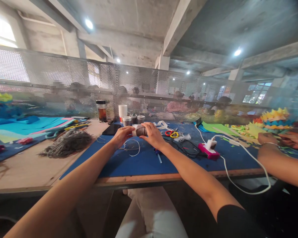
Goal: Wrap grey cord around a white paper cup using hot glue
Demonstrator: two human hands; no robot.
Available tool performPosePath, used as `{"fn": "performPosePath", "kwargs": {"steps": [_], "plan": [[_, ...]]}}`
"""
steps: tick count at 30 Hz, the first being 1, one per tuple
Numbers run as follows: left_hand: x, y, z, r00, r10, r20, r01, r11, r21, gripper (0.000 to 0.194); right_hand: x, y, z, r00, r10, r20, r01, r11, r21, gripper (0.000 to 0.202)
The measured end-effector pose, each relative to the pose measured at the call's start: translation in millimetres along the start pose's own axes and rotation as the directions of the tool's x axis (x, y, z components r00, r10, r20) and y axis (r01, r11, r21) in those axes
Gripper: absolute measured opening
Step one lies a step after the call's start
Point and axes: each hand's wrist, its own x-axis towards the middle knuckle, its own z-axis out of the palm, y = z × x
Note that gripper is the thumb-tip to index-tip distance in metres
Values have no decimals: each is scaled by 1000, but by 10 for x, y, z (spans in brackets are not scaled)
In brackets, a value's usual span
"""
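Held sideways over the blue mat is a white paper cup [140, 131], its side partly wound with grey-brown yarn. My left hand [122, 136] closes on its white left end. My right hand [152, 134] wraps round the yarn-covered end, the fingers bent over the top. Below my hands, a thin white cord [139, 148] curls on the mat. Behind them stand several small cups, one wound with grey yarn [127, 121], and a stack of white paper cups [123, 110]. A loose bundle of grey yarn [68, 142] lies to the left.
Nearby are a dark phone [111, 129], a lidded drink bottle [101, 111], scissors with red and yellow handles [172, 133] and a pink power strip [208, 151], its white cable hanging past the table edge. A co-worker's hands [270, 138] are at the right. A perforated screen [149, 89] bounds the back.
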Motion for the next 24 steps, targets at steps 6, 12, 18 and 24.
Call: {"fn": "performPosePath", "kwargs": {"steps": [6,12,18,24], "plan": [[33,-38,-60,997,57,-49,-51,992,118,26,1,-64,-31,998,25,-61,-24,999,25,41],[21,-41,-80,990,94,-104,-67,969,236,28,-3,-115,-190,993,97,-60,-96,995,32,30],[59,-100,-102,983,115,-141,-73,960,272,31,-257,57,-432,956,208,207,-166,965,-201,18],[87,-120,-112,975,125,-184,-74,963,259,30,-629,98,-612,862,356,362,-185,884,-429,22]]}}
